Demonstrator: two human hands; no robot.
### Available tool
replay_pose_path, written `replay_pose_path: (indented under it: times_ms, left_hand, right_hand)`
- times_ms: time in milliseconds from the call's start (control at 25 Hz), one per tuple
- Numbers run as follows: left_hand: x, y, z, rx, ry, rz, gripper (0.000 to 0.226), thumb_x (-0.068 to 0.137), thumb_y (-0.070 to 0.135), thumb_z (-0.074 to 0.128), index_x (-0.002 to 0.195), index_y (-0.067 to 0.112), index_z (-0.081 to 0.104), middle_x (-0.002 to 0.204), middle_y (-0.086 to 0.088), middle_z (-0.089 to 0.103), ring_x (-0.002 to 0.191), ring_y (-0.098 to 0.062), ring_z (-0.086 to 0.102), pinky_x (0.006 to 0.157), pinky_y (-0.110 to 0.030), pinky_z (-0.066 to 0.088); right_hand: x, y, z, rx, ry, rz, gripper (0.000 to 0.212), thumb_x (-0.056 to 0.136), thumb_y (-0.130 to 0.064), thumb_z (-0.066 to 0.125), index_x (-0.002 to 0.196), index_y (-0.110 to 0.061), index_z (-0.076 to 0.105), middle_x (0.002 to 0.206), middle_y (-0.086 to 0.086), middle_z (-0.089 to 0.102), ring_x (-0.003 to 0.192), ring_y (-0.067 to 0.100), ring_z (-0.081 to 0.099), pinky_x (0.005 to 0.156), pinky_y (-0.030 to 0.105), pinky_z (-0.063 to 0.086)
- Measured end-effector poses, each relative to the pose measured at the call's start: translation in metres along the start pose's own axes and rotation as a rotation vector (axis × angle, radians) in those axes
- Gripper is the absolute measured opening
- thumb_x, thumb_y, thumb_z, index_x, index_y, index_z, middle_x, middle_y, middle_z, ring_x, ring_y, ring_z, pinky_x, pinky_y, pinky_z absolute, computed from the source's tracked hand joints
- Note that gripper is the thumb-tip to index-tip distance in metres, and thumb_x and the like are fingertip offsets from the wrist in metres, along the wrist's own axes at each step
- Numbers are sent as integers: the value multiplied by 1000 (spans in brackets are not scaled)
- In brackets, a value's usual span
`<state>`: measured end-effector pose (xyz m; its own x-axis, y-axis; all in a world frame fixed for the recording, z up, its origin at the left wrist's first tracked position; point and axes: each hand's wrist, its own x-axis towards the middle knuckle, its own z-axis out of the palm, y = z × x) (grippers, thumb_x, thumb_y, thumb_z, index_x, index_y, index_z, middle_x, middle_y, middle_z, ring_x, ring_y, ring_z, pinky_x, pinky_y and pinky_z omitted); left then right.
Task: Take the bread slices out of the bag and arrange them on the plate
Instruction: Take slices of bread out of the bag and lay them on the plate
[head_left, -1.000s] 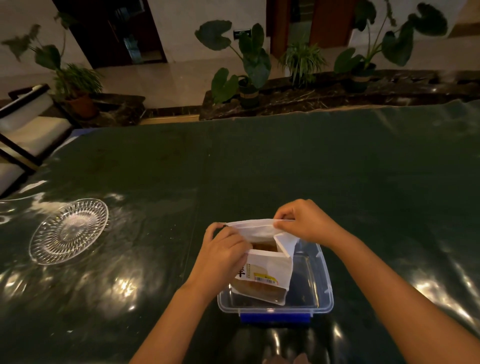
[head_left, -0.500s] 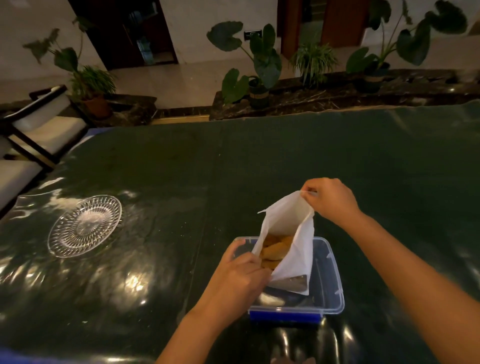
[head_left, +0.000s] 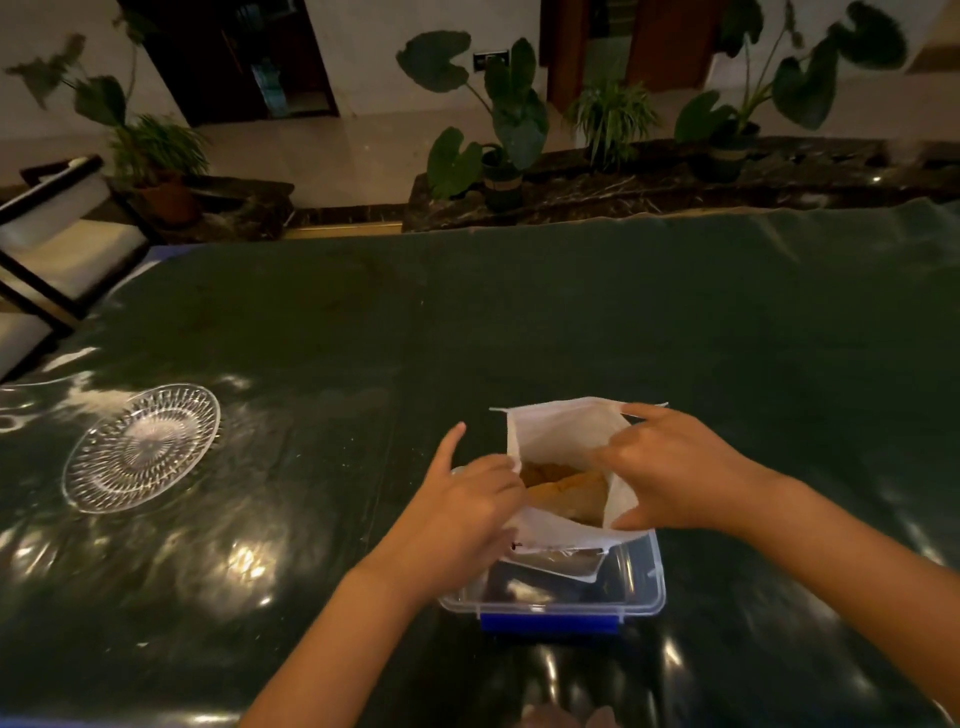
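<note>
both hands spread bag; print unreadable.

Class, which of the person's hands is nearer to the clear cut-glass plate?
Left. The left hand is at the white bag's plate-side edge; the right hand is at its far side, away from the clear cut-glass plate.

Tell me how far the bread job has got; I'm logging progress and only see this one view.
Done: the white bag is open, standing in the clear plastic container. In hand: the left hand and right hand spread its mouth, exposing the bread slices inside. Left: every slice; the glass plate at the left of the table holds no bread.
</note>
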<state>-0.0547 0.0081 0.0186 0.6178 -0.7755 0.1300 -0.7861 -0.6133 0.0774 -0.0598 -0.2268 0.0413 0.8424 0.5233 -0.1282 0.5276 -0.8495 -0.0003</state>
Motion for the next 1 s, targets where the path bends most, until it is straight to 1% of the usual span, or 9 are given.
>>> replay_pose_path:
  times_ms: [80,160,200,280,400,600,760,840,1000]
  left_hand:
    - [3,-10,-7,38,8,-16,10,75,23,69,84,28,69,89,10,70,102,-9,61,109,-49,0]
    - [2,-13,-11,66,2,-5,10,70,22,76,71,29,70,76,11,69,90,-8,65,107,-52,6]
    - [0,-12,-10,81,-1,11,14,65,21,80,67,29,70,71,13,68,86,-7,65,106,-53,10]
    - [-5,-9,-5,71,10,34,18,59,22,85,65,30,69,66,15,67,82,-5,65,104,-54,16]
    - [-7,-4,-2,40,30,51,19,59,23,85,67,31,70,68,16,68,84,-4,64,105,-53,19]
    - [-6,-8,-1,15,49,35,19,61,24,84,67,31,68,68,16,66,84,-3,63,106,-52,17]
    - [-15,-13,7,-8,50,6,20,62,25,83,69,33,66,71,16,65,85,-2,60,108,-49,18]
    - [-17,-12,11,-27,61,6,22,62,25,83,70,33,65,71,16,65,84,-2,60,108,-49,18]
    - [-19,-14,11,-39,57,-6,20,63,25,81,70,34,64,72,17,65,84,0,59,109,-49,16]
  right_hand:
    - [-7,8,0,-47,-57,15,58,64,-57,64,113,-28,54,102,-3,70,97,14,62,111,42,24]
    - [-9,10,1,-65,-112,68,54,69,-58,58,113,-26,55,105,-4,69,102,12,60,114,37,5]
    - [-7,8,0,-74,-116,75,49,72,-52,58,112,-24,56,106,-3,69,103,12,59,114,37,6]
    - [1,-5,1,-60,-102,76,33,80,-35,59,110,-19,59,107,1,67,104,18,59,110,36,25]
    - [28,-32,2,430,-239,260,34,86,-31,56,114,-13,56,110,8,63,103,24,58,94,38,45]
    - [77,-29,14,454,-551,523,36,85,-31,57,115,-13,50,103,7,54,99,20,52,94,34,42]
    - [63,-26,35,324,-551,247,19,87,-24,54,100,-13,62,102,7,65,82,16,53,80,29,43]
    - [65,-22,47,382,-581,249,18,87,-20,53,101,-13,63,101,6,65,84,17,54,80,30,42]
    - [100,-22,64,608,-535,638,12,87,-23,54,99,-20,54,80,1,51,69,15,45,75,32,37]
